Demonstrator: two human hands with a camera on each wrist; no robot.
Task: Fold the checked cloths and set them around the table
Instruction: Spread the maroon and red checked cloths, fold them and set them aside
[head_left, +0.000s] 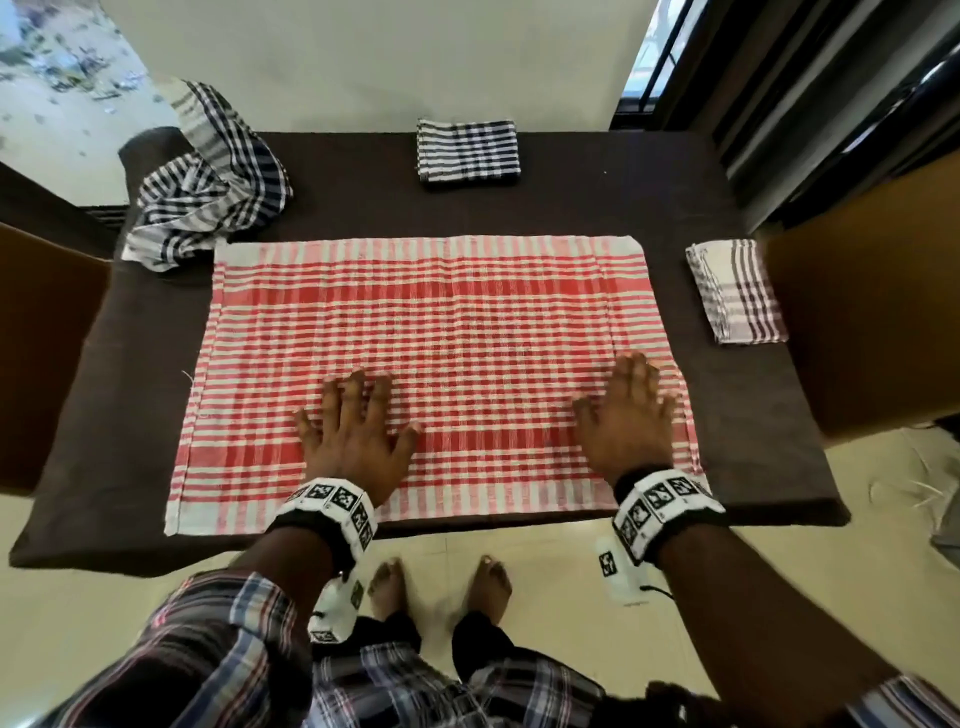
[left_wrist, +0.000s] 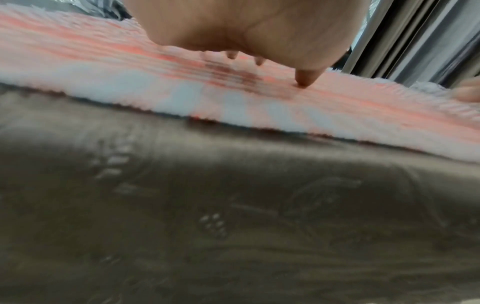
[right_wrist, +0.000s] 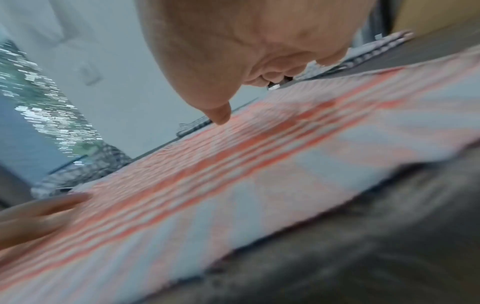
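A red and white checked cloth (head_left: 431, 332) lies spread flat on the dark brown table (head_left: 649, 187). My left hand (head_left: 358, 421) rests palm down on its near middle, fingers spread. My right hand (head_left: 631, 405) lies flat on its near right part, fingers straight. A folded black and white checked cloth (head_left: 467, 151) sits at the table's far edge. A folded grey-striped cloth (head_left: 735, 291) sits at the right edge. An unfolded black and white checked cloth (head_left: 208, 192) lies crumpled at the far left corner. In the wrist views the red cloth (left_wrist: 259, 98) (right_wrist: 233, 185) shows blurred beneath each palm.
Brown chair backs stand at the table's left (head_left: 41, 353) and right (head_left: 872, 312). A wall lies beyond the far edge, with dark window frames (head_left: 831, 104) at the upper right. My bare feet (head_left: 441, 587) stand on the tiled floor below the near edge.
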